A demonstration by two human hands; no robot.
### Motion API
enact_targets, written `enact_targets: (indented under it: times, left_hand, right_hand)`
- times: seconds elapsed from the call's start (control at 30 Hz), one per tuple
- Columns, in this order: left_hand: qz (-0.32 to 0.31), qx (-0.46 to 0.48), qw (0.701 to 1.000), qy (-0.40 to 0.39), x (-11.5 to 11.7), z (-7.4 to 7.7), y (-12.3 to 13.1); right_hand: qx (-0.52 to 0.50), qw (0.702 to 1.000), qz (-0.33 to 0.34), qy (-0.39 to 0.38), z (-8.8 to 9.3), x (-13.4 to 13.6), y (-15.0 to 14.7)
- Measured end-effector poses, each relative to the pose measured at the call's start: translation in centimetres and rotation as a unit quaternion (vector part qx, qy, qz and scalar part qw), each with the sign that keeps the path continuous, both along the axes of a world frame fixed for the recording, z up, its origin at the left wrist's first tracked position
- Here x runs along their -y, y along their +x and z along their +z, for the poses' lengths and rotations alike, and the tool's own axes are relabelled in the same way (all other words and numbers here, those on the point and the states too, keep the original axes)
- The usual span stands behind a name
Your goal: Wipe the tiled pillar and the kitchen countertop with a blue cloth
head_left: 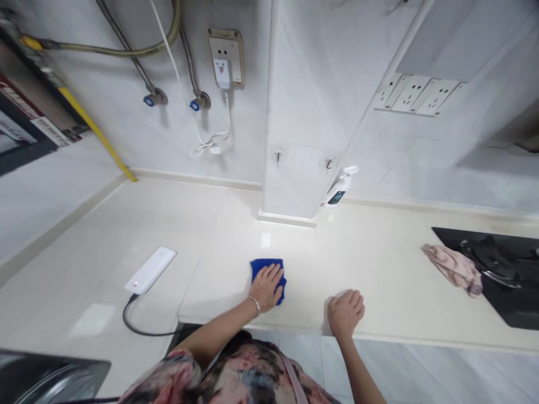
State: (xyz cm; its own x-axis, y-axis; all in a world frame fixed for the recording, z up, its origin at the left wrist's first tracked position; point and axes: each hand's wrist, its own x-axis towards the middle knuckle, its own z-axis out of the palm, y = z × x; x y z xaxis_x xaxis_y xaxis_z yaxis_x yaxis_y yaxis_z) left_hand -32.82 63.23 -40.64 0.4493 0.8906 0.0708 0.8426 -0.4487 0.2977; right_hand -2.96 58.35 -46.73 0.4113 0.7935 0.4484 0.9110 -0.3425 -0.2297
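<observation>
My left hand (266, 287) lies over a folded blue cloth (261, 263), pressing it onto the cream countertop (219, 247). The fingers point away from me, and the cloth shows beyond them and along the right side. A bracelet circles that wrist. Farther right, near the counter's front edge, my right hand (346, 312) rests on the surface with its fingers curled in and nothing visible in them.
A white power bank (152, 270) with a black cable lies to the left. A white spray bottle (340, 187) stands by the wall pillar (303, 123). To the right, a pink cloth (453, 268) overlaps the black stove (516, 300). A dark sink (50, 376) occupies the lower left.
</observation>
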Motion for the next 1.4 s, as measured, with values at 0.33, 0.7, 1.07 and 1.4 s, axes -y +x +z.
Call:
enact_targets:
  times: [0.33, 0.7, 1.07, 1.4]
  left_hand:
    - [-0.109, 0.006, 0.993, -0.038, 2.0, 0.1, 3.4]
    - [0.032, 0.038, 0.998, 0.038, -5.8, -0.7, -5.9]
    - [0.237, -0.002, 0.971, 0.027, -14.4, 0.3, -22.7]
    - [0.368, -0.052, 0.928, -0.009, -18.0, 1.0, -27.2]
  right_hand:
    - [-0.016, 1.0, -0.003, 0.007, 0.4, 0.4, 0.5]
    - [0.012, 1.0, -0.002, 0.011, 1.4, 0.4, 0.5]
    - [0.009, 1.0, -0.026, -0.005, 0.8, 0.7, -0.3]
    - [0.012, 0.996, -0.087, -0.032, 1.2, 1.2, -4.8]
